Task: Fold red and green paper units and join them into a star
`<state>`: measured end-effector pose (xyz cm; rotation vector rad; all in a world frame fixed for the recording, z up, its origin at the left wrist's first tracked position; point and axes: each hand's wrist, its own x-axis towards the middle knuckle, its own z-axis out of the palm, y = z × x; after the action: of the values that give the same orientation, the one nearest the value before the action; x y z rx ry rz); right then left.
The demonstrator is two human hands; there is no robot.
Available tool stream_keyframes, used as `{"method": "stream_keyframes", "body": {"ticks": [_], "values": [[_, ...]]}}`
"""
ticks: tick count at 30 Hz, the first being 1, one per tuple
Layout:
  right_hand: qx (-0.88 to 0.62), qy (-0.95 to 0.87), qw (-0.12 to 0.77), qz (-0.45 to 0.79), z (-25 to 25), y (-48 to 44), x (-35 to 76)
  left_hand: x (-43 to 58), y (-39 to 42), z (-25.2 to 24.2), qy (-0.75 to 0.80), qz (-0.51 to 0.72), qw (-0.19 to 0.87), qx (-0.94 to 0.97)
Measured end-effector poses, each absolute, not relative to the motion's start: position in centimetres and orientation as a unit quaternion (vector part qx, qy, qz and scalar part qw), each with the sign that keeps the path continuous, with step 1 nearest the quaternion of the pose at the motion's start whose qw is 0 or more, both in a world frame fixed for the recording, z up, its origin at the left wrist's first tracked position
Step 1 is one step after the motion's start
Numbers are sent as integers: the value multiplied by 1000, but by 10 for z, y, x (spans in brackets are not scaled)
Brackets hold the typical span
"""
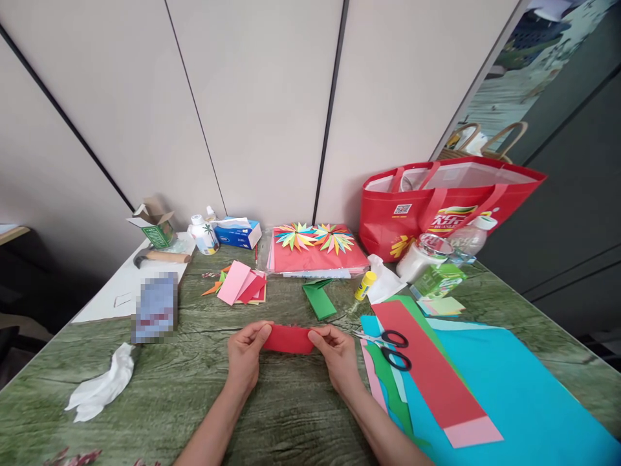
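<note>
A small red paper piece (290, 339) is held just above the green wood-grain table (194, 382), near its front middle. My left hand (245, 359) pinches its left end, fingers closed on it. My right hand (339, 356) pinches its right end in the same way. Black-handled scissors (394, 348) lie right beside my right hand, on a stack of coloured sheets (485, 388). A folded green paper (319, 299) lies behind the red piece.
A crumpled white tissue (101, 387) lies front left. Pink and red cut papers (240, 285), a glue stick (365, 285), star-shaped paper flowers (315, 237) on a red pile, a red shopping bag (446, 204), a tissue box (237, 232) and bottles stand farther back.
</note>
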<state>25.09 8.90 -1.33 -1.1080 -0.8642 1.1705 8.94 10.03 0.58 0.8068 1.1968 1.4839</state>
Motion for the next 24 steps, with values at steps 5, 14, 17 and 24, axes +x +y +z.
{"method": "stream_keyframes", "body": {"ticks": [5, 14, 17, 24], "values": [[-489, -344, 588, 545, -17, 92, 254, 93, 99, 5, 490, 617, 538, 301], [-446, -423, 544, 571, -13, 89, 252, 89, 100, 7, 496, 636, 523, 276], [-456, -406, 550, 570, -13, 89, 248, 89, 101, 5, 509, 635, 510, 279], [-478, -365, 560, 570, -12, 88, 244, 92, 101, 1, 528, 640, 487, 273]]}}
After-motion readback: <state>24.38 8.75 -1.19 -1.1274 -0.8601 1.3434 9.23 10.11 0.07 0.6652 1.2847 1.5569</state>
